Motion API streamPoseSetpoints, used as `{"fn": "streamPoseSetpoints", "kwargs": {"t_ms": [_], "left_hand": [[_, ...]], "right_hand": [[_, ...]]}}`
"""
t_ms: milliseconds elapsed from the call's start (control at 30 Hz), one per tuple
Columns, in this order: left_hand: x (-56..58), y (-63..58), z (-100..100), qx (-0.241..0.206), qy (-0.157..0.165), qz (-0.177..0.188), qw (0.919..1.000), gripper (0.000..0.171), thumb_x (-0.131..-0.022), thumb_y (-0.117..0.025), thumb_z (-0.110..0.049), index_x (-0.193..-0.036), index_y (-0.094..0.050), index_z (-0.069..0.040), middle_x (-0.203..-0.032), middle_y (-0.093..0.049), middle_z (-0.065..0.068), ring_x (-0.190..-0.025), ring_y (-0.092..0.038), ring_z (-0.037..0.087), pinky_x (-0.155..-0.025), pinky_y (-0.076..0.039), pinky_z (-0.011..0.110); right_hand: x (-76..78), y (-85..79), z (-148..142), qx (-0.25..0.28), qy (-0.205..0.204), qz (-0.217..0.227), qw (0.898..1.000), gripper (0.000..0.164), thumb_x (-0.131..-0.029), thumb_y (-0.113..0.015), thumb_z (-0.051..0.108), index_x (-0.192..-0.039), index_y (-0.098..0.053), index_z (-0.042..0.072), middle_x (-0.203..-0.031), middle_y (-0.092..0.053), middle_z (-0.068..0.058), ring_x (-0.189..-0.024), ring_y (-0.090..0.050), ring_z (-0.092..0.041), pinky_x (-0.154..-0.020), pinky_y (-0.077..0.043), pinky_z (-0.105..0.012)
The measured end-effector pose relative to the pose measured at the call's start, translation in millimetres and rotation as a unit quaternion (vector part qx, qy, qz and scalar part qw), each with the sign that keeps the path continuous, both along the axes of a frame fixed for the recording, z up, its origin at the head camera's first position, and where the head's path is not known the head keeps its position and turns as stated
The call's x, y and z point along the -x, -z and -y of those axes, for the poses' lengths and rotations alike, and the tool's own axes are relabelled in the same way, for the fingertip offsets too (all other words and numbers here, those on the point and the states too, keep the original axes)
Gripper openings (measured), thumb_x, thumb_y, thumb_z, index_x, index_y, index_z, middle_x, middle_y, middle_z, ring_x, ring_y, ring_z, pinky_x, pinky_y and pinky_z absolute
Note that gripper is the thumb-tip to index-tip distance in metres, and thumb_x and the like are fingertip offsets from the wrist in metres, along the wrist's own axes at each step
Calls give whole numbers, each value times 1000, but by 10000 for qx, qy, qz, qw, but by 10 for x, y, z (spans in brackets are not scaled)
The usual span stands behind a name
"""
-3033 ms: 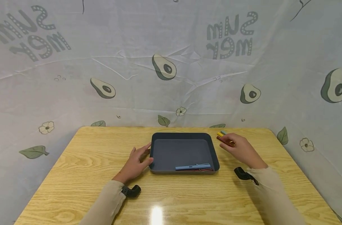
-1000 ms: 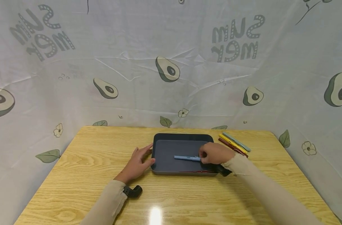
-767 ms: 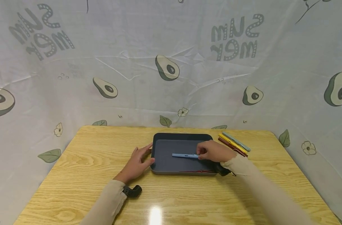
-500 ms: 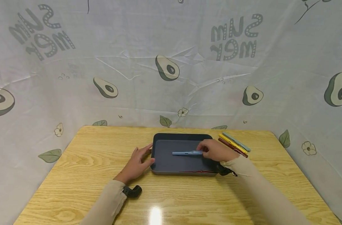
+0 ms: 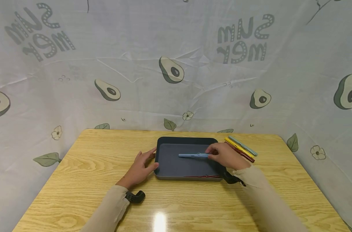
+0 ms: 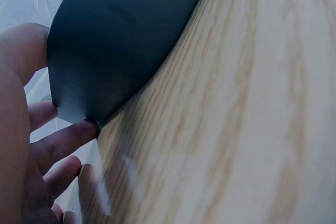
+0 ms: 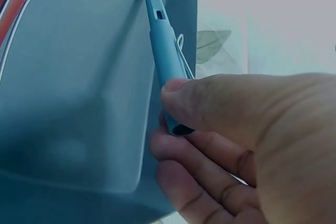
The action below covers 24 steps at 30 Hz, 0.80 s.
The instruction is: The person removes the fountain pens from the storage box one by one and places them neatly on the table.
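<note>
My right hand [image 5: 225, 156] pinches the clip end of a light blue pen [image 5: 191, 155] between thumb and fingers. In the right wrist view the pen [image 7: 167, 45] slants over the tray floor, its far end right at the floor and its wire clip facing the fingers. The dark grey rectangular tray [image 5: 176, 167] lies beneath. My left hand [image 5: 139, 168] rests against the tray's left side, thumb at the rim; in the left wrist view its spread fingers touch the outer wall [image 6: 121, 51]. A red pen [image 5: 204, 176] with a silver clip lies along the tray's near wall, partly hidden by it.
Right of the tray, a yellow pen [image 5: 239, 147], a grey-green pen [image 5: 243, 146] and a dark red pen [image 5: 246, 157] lie side by side on the wooden table [image 5: 176, 206], partly behind my right hand. A printed cloth [image 5: 135, 80] hangs behind the table.
My right hand has left the dark red pen on the table, taken hold of the blue pen beside the red one, and moved it toward the tray's far side. The left hand stays.
</note>
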<state>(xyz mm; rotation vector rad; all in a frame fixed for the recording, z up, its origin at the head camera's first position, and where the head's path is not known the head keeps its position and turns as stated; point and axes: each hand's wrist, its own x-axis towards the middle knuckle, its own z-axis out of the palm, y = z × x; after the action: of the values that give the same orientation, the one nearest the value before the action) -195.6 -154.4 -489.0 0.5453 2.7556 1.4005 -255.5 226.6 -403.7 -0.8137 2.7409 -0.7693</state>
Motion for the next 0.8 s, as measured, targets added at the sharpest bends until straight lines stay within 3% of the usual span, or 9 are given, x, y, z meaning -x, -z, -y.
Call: {"fn": "streamPoseSetpoints", "kwargs": {"t_ms": [300,533,800], "left_hand": [[141,18,-93,18,-178,-55,9998,71,-104,-65,-37,-163,-34,-12,-149,-57,13,-142,-49,32,-126,2,59],[95,13,-58,39,-70,-102,9999,71,-104,-65,-36,-163,-34,-11,-148,-58,13,-143,-48,31,-126,0,59],[27,7,-8,68,4,-26,10000,71,-104,-64,-37,-163,-33,-12,-150,-56,13,-143,-48,32,-126,1,59]], "right_hand": [[234,107,-148,355,186,-405,9984,8,-97,-73,11,-104,-73,10,-96,-69,1,-81,-62,-11,-72,-55,-33],[79,182,-158,638,714,-598,9936,5,-95,-76,13,-98,-72,14,-91,-66,2,-80,-59,-12,-71,-52,-33],[-71,205,-197,893,922,-647,9896,8,-95,-77,12,-102,-74,13,-94,-69,2,-84,-64,-13,-73,-56,-33]]}}
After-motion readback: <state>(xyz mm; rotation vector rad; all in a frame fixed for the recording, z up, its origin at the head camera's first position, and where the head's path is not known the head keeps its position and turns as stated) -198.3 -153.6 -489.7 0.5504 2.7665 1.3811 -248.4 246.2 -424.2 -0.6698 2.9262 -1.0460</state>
